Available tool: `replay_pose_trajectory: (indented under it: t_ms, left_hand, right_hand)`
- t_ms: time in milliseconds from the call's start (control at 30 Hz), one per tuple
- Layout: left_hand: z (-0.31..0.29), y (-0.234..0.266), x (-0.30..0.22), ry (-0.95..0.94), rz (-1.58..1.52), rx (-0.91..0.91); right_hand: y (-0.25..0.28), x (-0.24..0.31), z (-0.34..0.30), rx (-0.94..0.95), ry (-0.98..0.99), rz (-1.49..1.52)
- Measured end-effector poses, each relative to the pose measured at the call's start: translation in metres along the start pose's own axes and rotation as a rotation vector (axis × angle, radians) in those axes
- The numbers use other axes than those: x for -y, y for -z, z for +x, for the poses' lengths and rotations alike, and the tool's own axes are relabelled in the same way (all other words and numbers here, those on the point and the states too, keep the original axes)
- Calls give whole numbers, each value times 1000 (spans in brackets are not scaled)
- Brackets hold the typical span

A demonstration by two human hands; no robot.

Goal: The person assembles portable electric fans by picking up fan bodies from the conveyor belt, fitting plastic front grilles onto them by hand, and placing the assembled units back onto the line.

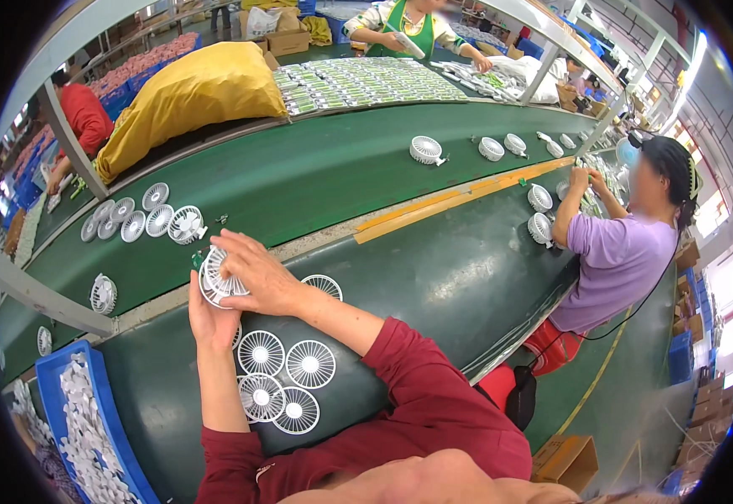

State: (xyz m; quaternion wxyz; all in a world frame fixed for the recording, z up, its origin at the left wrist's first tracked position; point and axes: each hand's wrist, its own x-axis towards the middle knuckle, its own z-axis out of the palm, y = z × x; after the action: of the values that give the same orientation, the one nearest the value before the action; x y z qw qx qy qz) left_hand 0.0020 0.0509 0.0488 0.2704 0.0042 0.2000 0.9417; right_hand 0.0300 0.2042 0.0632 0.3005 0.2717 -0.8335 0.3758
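Observation:
Between my two hands is a small white fan head (215, 279), its round slatted grille turned up toward me. My left hand (212, 317) cups it from below and the left side. The right hand (259, 270) lies over its grille, fingers bent around the rim and pressing the front. A green circuit board (197, 261) sticks out at the fan's left edge. Under my right forearm, several loose white round grilles (310, 364) lie on the dark green bench (434, 290), some overlapping; one is partly hidden behind that arm.
Beyond the bench runs a green conveyor belt (324, 185) carrying several grilles (133, 227) and fan heads (425, 150). A blue bin (115, 412) of small white parts stands at left. A metal post (43, 290) crosses there. A co-worker in purple (614, 260) works at right.

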Motion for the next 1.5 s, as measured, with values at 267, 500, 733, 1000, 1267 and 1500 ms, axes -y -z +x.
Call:
replay_pose_trajectory:
  t_ms: [267, 500, 733, 1000, 1267, 1500]
  left_hand:
    - [-9, -13, 21, -169, 105, -128]
    - [-23, -27, 50, -697, 713, -161]
    - [-14, -13, 47, -1001, 1251, -223]
    - [29, 9, 13, -625, 1677, 15]
    - [146, 30, -45, -987, 2044, 95]
    - [198, 25, -25, -345, 2490, 17]
  right_hand:
    - [-19, 12, -4, -112, -95, 166]
    - [-22, 27, -7, -154, -299, 532]
    - [-34, 10, -7, -195, -278, 656]
    - [36, -87, -18, -371, -368, -461]
    - [89, -42, -54, 321, -381, -200]
    - [61, 3, -85, 649, -449, -440]
